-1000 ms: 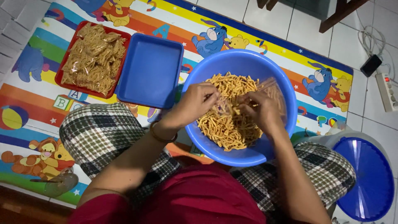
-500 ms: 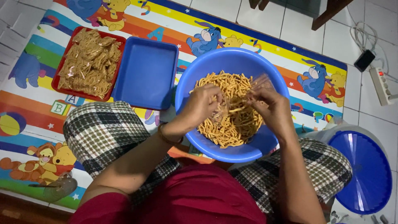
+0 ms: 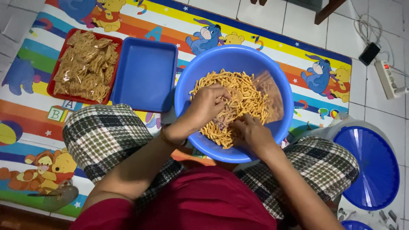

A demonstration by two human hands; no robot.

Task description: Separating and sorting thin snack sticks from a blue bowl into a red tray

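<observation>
While the blue basin (image 3: pixel 272 64) is being steadied between the checked knees, the heap of orange snack sticks (image 3: pixel 243 96) is being worked from both sides. The left hand (image 3: pixel 206 106) is being pressed down, fingers curled onto sticks; the right hand (image 3: pixel 253 134) is being kept nearer the body, fingers bunched, against a clear plastic bag (image 3: pixel 268 91) lying rightward.

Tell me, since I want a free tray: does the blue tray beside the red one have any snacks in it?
No, the blue tray shows only its bare inside, while the red tray beside it holds packed snacks.
</observation>
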